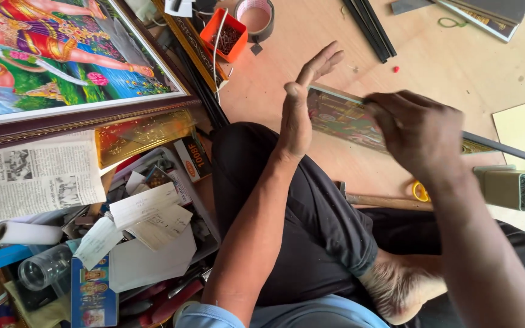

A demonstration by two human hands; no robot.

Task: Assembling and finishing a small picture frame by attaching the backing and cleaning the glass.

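Observation:
My left hand point(302, 103) is held flat and upright, fingers together, its edge against the left end of a small picture point(341, 118) lying on the wooden board point(445, 61). My right hand point(417, 130) is closed around a thin dark strip of frame moulding point(505, 149) that runs off to the right over the picture. My knees in dark trousers fill the lower middle.
A large framed colourful picture point(68, 58) leans at the left. An orange box of small nails point(224, 33) and a tape roll point(255, 17) sit at the top. Newspaper, paper slips, a plastic jar point(44, 268) and tools clutter the lower left. A hammer handle point(384, 200) and a green box point(514, 188) lie at right.

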